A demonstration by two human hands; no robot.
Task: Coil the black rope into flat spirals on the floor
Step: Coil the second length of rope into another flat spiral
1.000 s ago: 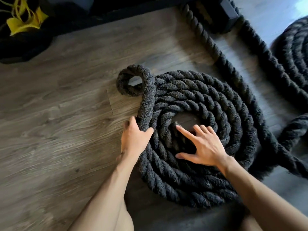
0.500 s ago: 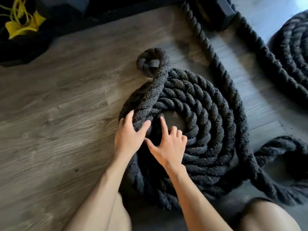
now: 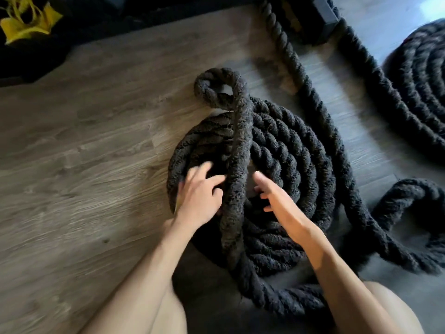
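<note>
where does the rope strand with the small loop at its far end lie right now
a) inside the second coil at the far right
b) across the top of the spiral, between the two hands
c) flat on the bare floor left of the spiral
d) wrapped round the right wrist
b: the strand runs from its loop over the spiral, passing between the left hand and right hand.

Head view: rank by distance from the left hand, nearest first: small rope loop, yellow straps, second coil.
From the left hand:
1. Small rope loop, just beyond the hand, at the far edge of the spiral.
2. Yellow straps, top-left corner.
3. Second coil, far right edge, across the spiral.
</note>
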